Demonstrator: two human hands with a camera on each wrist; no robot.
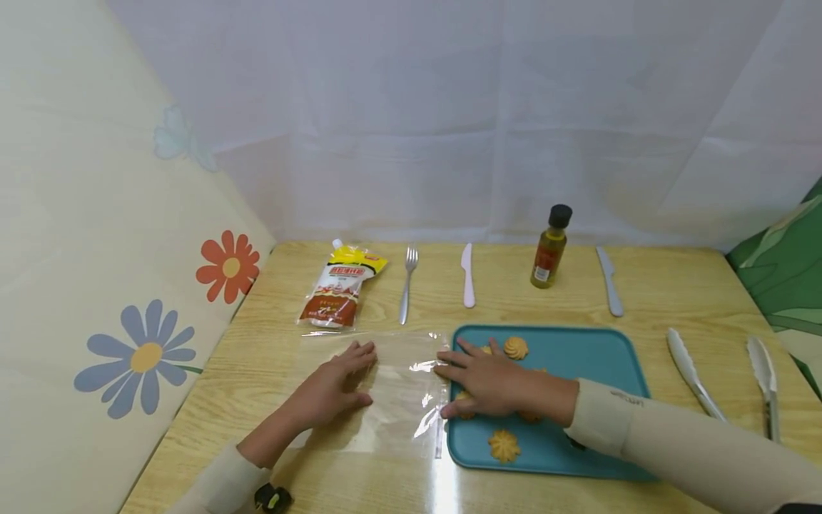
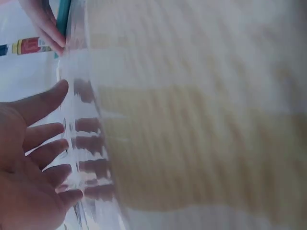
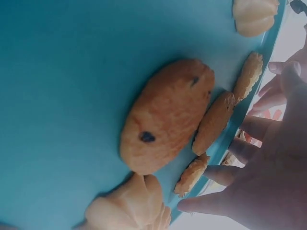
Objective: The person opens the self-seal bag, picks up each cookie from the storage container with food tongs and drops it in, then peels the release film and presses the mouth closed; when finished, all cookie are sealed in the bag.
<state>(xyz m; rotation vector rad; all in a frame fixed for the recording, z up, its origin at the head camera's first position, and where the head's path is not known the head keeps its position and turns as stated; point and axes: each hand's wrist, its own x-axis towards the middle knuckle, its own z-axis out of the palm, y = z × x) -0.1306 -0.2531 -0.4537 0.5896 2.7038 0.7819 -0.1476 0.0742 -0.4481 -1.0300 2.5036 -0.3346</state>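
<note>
A clear plastic bag or sheet (image 1: pixel 394 425) lies flat on the wooden table. Over its left part is my left hand (image 1: pixel 337 389), fingers spread and fingertips right at the plastic. My right hand (image 1: pixel 491 382) reaches across the left side of a blue tray (image 1: pixel 591 350). Its spread fingertips extend to the plastic's right edge beside the tray rim. Swirled cookies (image 1: pixel 504 446) sit on the tray, partly hidden by that hand. The right wrist view shows an oval cookie with dark bits (image 3: pixel 165 115) close up, among several others. Neither hand holds anything.
Behind the plastic lies a spouted sauce pouch (image 1: pixel 337 289), with a fork (image 1: pixel 407 285) and a pink knife (image 1: pixel 468 278) to its right. A small oil bottle (image 1: pixel 549 250) stands upright near a grey knife (image 1: pixel 609 282). Metal tongs (image 1: pixel 690 368) lie right of the tray.
</note>
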